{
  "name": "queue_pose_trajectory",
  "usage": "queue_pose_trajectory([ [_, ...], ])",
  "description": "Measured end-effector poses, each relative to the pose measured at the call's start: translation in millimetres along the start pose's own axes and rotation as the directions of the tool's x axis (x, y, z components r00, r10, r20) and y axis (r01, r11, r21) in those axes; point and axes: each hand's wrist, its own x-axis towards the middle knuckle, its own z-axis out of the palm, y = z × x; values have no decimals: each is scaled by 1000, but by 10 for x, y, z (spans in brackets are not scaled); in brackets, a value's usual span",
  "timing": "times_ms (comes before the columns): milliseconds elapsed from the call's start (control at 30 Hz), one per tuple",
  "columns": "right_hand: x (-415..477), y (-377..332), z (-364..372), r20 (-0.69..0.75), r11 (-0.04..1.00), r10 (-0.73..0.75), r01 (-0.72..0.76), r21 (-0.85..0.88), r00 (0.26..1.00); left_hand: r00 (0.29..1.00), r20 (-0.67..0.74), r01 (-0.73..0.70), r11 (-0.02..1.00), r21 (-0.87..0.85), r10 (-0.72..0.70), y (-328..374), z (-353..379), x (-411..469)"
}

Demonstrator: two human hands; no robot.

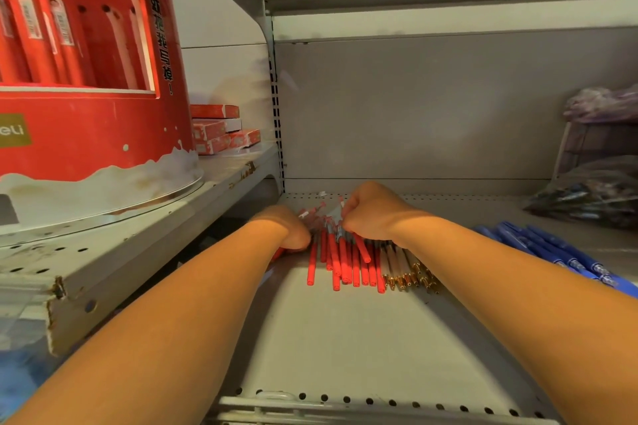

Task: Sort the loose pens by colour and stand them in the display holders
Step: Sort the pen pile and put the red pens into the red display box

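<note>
Up and to the left of the red pens [345, 262], on a raised ledge: a tall red display holder [86, 134], with at least three labelled pens [62, 24] standing upright inside and several round holes in its inner wall. Just behind the holder, still left of the red pens: small red boxes [221, 131], about five, stacked loosely. Far right of the red pens, at the back of the shelf [345, 338]: a clear plastic bag [587, 197] stuffed with dark blue pens, too many and too blurred to count. Behind that, a wire basket [593, 145] with a purple bundle [600, 103] on top, contents unclear.

Red pens lying flat in a rough row on the shelf, butt ends toward the camera, far ends under both hands. Left hand [286, 228] curled knuckles-up at the row's left far corner, fingers hidden, so impossible to tell whether gripping anything. Right hand [373, 210] at the row's far right end, fingers curled round the tips of a few red pens.

Roughly ten red barrels in sight. Touching the row's right side: gold-tipped pens [407, 269], pale-bodied, about six. Further right, well apart from the red pens: loose blue pens [552, 252], about eight, fanned flat on the shelf.
</note>
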Motion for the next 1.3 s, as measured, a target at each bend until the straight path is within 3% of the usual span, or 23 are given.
queue_pose_trajectory([
  [133,-44,-12,-35,-20,1000,-7,8,10,1000,997,-54,39,974,-222,-52,-109,-14,51],
  [267,-96,-46,-107,-79,994,-11,19,105,997,995,-87,-2,880,-476,-44,-132,-71,50],
  [433,-237,-173,-239,-172,953,29,24,301,985,977,-158,-211,607,-766,140,-45,-142,-132],
  [533,-356,-265,-449,-241,869,63,65,491,969,951,-211,-287,389,-875,225,138,-212,-362],
  [667,-718,-214,-822,-289,661,110,147,736,951,913,-234,-311,199,-929,334,406,-304,-712],
  [867,-1427,201,-1244,-390,556,31,309,772,920,805,-235,-261,-32,-965,545,869,-277,-1187],
  [1067,-1922,646,-1477,-474,539,102,352,765,875,675,-257,-243,-121,-962,691,1343,-58,-1490],
  [1167,-2080,893,-1516,-454,551,159,303,778,877,682,-259,-265,-99,-959,684,1560,53,-1575],
  [1300,-2297,1305,-1632,-434,490,240,277,826,868,710,-294,-307,-95,-947,640,1845,220,-1706],
])
